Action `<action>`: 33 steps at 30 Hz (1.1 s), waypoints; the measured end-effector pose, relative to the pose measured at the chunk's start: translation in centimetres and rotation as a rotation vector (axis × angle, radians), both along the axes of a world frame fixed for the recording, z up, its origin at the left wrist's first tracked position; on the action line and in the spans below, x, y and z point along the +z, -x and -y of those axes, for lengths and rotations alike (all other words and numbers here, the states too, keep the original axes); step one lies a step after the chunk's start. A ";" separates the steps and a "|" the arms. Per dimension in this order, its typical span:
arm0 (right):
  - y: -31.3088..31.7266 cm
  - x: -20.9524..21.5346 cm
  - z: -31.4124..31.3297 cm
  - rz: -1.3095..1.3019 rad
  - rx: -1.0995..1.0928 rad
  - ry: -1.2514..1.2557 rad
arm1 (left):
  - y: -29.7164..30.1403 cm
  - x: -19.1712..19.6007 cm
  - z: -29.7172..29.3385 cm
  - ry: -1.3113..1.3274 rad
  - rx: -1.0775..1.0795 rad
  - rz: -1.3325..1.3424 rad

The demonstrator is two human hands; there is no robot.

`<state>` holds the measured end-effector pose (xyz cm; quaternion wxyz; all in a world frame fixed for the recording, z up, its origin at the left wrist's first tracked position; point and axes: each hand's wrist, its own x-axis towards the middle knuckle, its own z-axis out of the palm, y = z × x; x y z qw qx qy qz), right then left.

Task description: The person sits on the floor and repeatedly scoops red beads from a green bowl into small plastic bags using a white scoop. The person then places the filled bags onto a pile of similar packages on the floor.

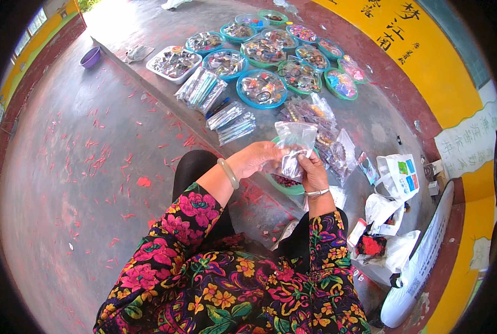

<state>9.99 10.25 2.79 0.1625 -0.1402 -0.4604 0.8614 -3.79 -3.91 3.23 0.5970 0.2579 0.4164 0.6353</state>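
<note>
A clear plastic bag is held up in front of me, with something dark and shiny in its lower part. My right hand, with a silver bangle at the wrist, pinches the bag's right side between thumb and fingers. From the left, my left hand, wearing a pale bangle, has its fingers closed at the bag's other side; its fingertips are slightly blurred. Below the bag and partly hidden by my hands is a green basin with small dark red items in it. Beyond it lie clear bags of beads.
Several blue and green basins of small packets stand ahead, beside a white tub. Bundles of slim packets lie before them. White carrier bags sit at right along the wall. A purple basin stands far left; red scraps litter the floor.
</note>
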 end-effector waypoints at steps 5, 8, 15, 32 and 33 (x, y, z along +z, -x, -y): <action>0.2 0.0 0.0 0.134 -0.038 -0.046 | -1.0 -0.3 -0.6 0.164 0.247 -0.047; 0.3 -0.5 -0.3 0.156 0.012 -0.019 | -0.6 -0.8 -0.4 0.140 0.317 -0.014; -0.1 -0.7 -0.9 0.232 0.038 -0.055 | -0.3 -0.8 -0.6 0.300 0.254 -0.029; -9.0 -7.4 -18.3 0.376 -0.344 -0.019 | -1.0 -1.0 -2.1 0.346 0.286 -0.128; -9.0 -8.0 -19.6 0.332 -0.374 -0.020 | -1.1 -1.0 -2.3 0.354 0.259 -0.148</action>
